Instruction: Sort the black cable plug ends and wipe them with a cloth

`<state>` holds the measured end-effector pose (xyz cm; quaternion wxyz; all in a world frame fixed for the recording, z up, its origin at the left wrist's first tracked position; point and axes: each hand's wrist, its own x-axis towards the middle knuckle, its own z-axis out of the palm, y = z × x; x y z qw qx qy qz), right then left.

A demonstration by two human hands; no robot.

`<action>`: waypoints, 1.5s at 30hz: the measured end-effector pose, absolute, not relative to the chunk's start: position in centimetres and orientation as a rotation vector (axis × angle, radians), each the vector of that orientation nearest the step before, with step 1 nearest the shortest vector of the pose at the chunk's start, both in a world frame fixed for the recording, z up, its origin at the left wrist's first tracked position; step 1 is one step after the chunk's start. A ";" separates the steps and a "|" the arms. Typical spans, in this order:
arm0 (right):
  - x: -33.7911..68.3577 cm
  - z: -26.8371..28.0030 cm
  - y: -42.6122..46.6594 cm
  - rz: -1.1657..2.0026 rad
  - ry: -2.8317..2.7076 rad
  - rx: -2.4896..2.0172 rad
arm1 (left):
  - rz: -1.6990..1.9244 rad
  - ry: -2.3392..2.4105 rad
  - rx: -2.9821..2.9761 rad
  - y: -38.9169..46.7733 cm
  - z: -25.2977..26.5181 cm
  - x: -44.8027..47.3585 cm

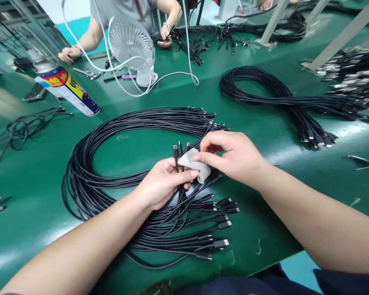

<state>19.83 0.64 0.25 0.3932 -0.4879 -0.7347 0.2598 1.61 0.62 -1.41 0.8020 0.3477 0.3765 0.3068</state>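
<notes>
My left hand (166,180) is closed round a few black cables, whose connector ends (176,152) stick up above the fingers. Between finger and thumb of my right hand (230,153) is a small white cloth (193,160), pinched at its upper edge. The cloth lies against the cable ends, and my left thumb touches its lower part. Under and around my hands curves a large looped bundle of black cables (83,164). Several of its plugs (221,243) point right, below my hands. The cloth hides part of the held connectors.
A spray can (69,88) stands at the left, near a white fan (132,45) with a white cord. Another black cable coil (258,86) lies at the right, with pliers (364,162) at the edge. Across the table sits a person (126,12) handling cables.
</notes>
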 end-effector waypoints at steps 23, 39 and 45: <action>20.3 0.6 0.9 1.619 -1.739 -1.218 | 0.549 0.832 0.882 0.6 -1.5 1.4; 19.7 0.1 1.0 1.265 -1.842 -1.238 | 0.499 0.898 0.919 1.0 -1.3 1.3; 19.5 -0.3 1.0 1.580 -1.618 -1.224 | 0.574 0.891 0.921 0.8 -1.2 1.6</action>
